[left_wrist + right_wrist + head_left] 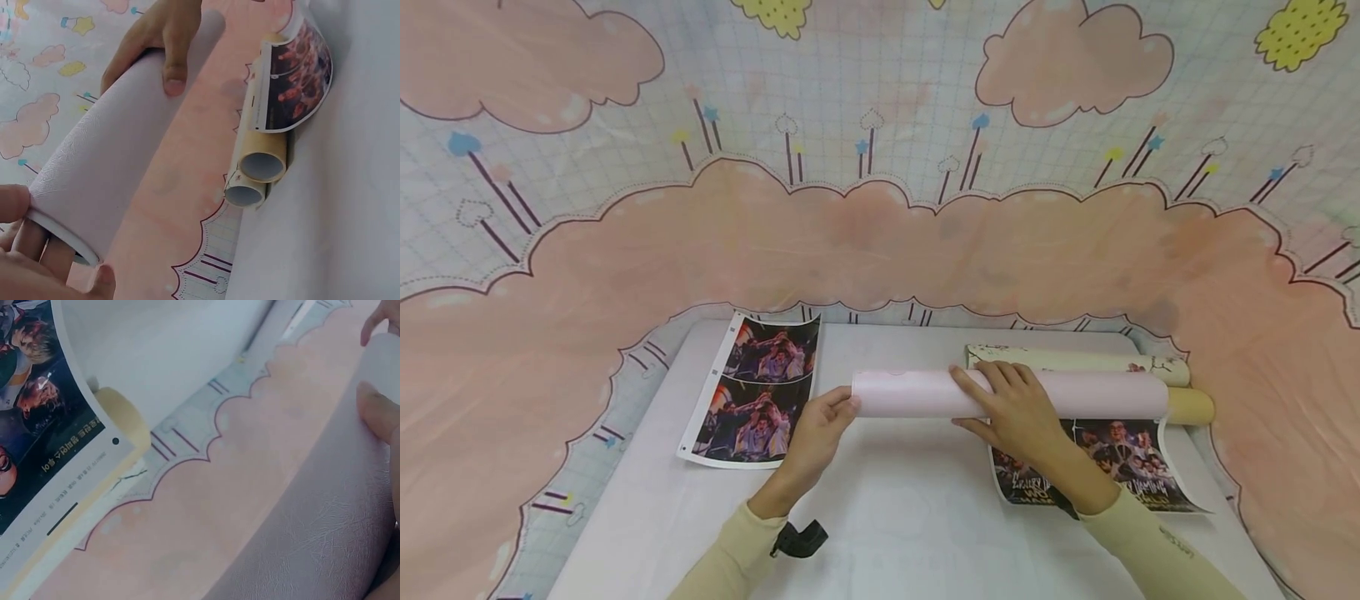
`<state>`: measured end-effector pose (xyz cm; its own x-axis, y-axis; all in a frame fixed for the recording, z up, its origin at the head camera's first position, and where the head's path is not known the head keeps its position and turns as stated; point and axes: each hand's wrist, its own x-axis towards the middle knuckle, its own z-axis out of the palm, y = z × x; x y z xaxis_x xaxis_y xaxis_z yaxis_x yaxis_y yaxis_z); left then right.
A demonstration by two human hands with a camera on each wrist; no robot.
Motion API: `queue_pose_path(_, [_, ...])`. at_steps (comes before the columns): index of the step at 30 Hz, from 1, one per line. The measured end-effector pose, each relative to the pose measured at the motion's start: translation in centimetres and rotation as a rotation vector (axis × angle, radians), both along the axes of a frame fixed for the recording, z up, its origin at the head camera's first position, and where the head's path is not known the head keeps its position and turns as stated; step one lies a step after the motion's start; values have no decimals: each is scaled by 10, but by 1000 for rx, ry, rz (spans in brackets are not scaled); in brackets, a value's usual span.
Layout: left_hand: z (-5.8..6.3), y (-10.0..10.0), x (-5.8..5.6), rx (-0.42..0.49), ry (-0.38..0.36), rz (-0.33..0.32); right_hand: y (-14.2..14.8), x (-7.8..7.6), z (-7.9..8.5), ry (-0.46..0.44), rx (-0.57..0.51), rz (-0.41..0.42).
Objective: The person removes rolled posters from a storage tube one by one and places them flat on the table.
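A pale pink wallpaper roll with an embossed surface is held level above the table. At its left end, my left hand pinches the rim; in the left wrist view, fingers reach inside the roll's open mouth. My right hand grips the roll near its middle from above, with the thumb on the near side and the fingers spread over the top. The right wrist view shows the same pink roll close up, wrapped tight.
Behind the held roll lie a cream flower-patterned roll and a yellowish roll. A curling poster lies at the right of the white table. At the left is a sheet with two printed photos. Cloud-patterned cloth surrounds the table.
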<state>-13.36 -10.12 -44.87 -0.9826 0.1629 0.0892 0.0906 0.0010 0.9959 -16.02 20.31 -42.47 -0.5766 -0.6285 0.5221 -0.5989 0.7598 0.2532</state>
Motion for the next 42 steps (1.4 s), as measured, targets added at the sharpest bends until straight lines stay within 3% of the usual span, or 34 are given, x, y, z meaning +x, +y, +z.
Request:
queue_pose_path(9, [-3,-1,-1,13,-51,51,3,1,-2,5,12,1])
queue_pose_path(14, [-3,-2,-2,-7,-16,76,4,-1,-5,10,8,3])
queue_pose_path(21, [-6,-9,-2,-38,31,185,11,-2,-10,-21,-14,-17])
queue_pose_path(36, [-6,-22,-2,-73,20,248,20,-1,-13,-72,-20,-47])
queue_pose_path(42, [-7,-27,-3,-65,20,280,24,-2,-14,-50,-30,-38])
